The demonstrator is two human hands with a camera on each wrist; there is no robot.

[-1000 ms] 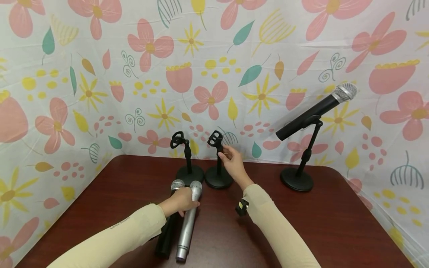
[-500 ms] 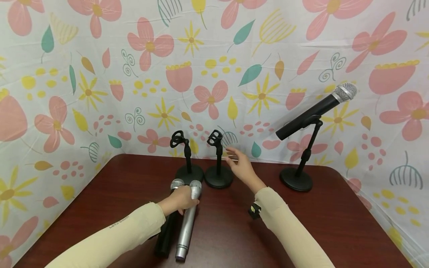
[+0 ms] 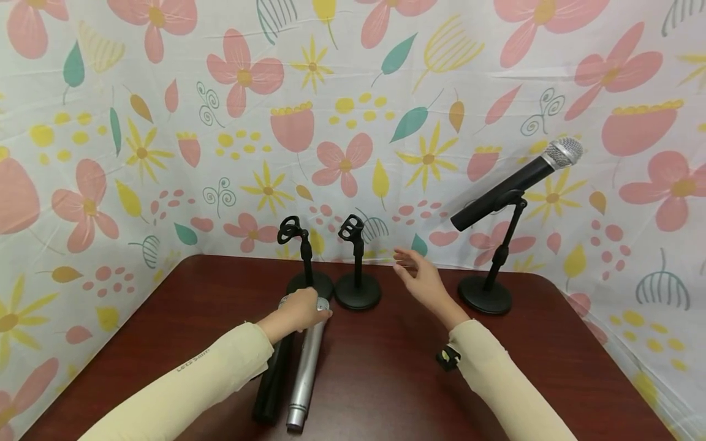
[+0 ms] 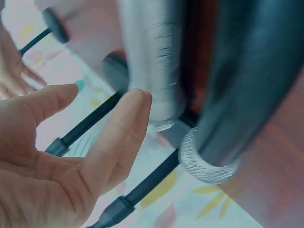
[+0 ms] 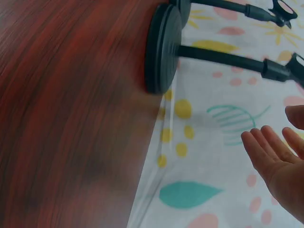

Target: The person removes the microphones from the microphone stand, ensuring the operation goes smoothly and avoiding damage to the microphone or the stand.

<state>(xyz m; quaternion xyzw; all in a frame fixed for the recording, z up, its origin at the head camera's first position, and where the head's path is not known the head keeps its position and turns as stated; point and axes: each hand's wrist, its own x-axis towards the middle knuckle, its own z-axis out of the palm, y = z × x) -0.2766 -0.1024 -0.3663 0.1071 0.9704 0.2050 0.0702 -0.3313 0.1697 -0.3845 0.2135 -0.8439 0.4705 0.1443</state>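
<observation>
My left hand (image 3: 300, 309) is over the head ends of two microphones lying side by side on the table. In the left wrist view its thumb and fingers stand apart, fingertips beside the silver microphone (image 4: 154, 61); whether they touch it I cannot tell. The black microphone (image 3: 273, 383) lies left of the silver one, its mesh head (image 4: 209, 159) partly hidden by my hand in the head view. Raised with loose fingers, my right hand (image 3: 427, 282) holds nothing. Left of it stands a black desk stand (image 3: 358, 288) with a bare clip; a similar stand (image 3: 307, 254) is beside that one.
At the right, a third stand (image 3: 485, 294) carries a black microphone (image 3: 510, 187) with a silver mesh head, tilted up to the right. A flower-patterned cloth (image 3: 347, 79) hangs behind the dark red-brown table (image 3: 408, 392).
My right hand has let go of the middle stand and moved away to the right. My left hand has slid slightly forward over the microphone heads. The stands have not moved.
</observation>
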